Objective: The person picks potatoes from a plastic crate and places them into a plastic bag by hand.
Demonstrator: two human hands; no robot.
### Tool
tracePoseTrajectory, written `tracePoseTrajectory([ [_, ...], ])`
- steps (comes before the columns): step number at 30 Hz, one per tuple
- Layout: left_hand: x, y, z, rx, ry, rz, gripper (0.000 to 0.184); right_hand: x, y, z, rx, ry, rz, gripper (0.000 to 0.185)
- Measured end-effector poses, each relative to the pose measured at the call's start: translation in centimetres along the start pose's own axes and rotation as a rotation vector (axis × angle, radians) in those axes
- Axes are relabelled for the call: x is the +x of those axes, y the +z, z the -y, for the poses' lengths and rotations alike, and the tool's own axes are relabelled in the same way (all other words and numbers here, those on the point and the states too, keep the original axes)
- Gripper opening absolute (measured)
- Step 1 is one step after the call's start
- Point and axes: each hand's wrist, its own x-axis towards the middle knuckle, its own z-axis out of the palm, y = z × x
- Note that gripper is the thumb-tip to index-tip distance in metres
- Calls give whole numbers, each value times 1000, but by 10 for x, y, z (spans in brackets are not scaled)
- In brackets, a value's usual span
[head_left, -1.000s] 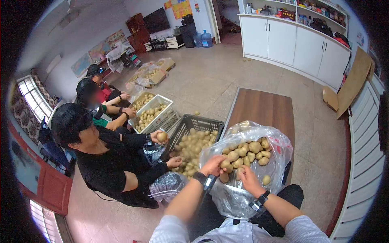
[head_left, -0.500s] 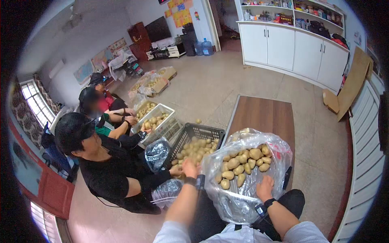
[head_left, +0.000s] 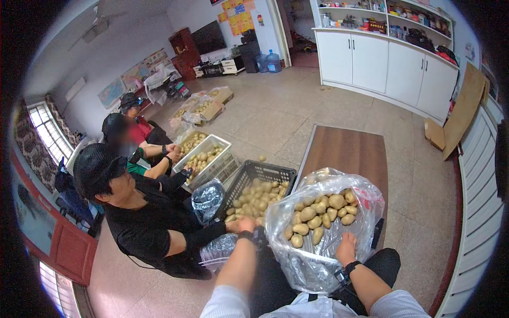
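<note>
My left hand (head_left: 246, 224) reaches over the near edge of a black crate (head_left: 291, 172) of potatoes (head_left: 258, 196). Its fingers are blurred and partly hidden, so I cannot tell what they hold. Close beside it is a co-worker's hand (head_left: 232, 227). A clear plastic bag (head_left: 286, 259) stands spread wide in front of me, with loose potatoes (head_left: 318, 212) lying inside. At the bag's right side my right hand (head_left: 347, 249) rests against the plastic, fingers stretched forward and apparently holding no potato.
A brown wooden table (head_left: 344, 151) lies beyond the bag. Co-workers sit to my left by a white crate (head_left: 220, 167) of potatoes. A black plastic bundle (head_left: 208, 199) sits near the black crate. White cabinets (head_left: 366, 58) line the back.
My left hand has moved slightly left and down, closer to the co-worker's hand. My right hand stays at the bag, its fingers a little straighter. The view has shifted slightly.
</note>
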Motion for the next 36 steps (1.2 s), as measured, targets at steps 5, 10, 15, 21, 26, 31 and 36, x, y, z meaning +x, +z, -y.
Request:
tracePoseTrajectory([
  [5,19,-34,30,-144,500,571,31,4,4,-4,84,-37,-33,47],
  [10,35,41,25,-201,24,200,24,9,8,-6,234,-28,-71,46],
  [15,16,-39,27,-289,626,805,25,15,24,-21,311,53,-74,48],
  [21,-60,-41,-82,-1304,-192,-136,31,18,48,-37,571,239,26,45],
  [26,-127,-78,-177,-1335,-14,-89,23,24,-5,28,891,473,260,42],
  [31,-148,-73,-211,-1066,94,186,28,32,-30,77,1114,476,505,33],
  [36,-172,-79,-235,-932,91,489,33,42,-40,114,1041,271,642,29],
])
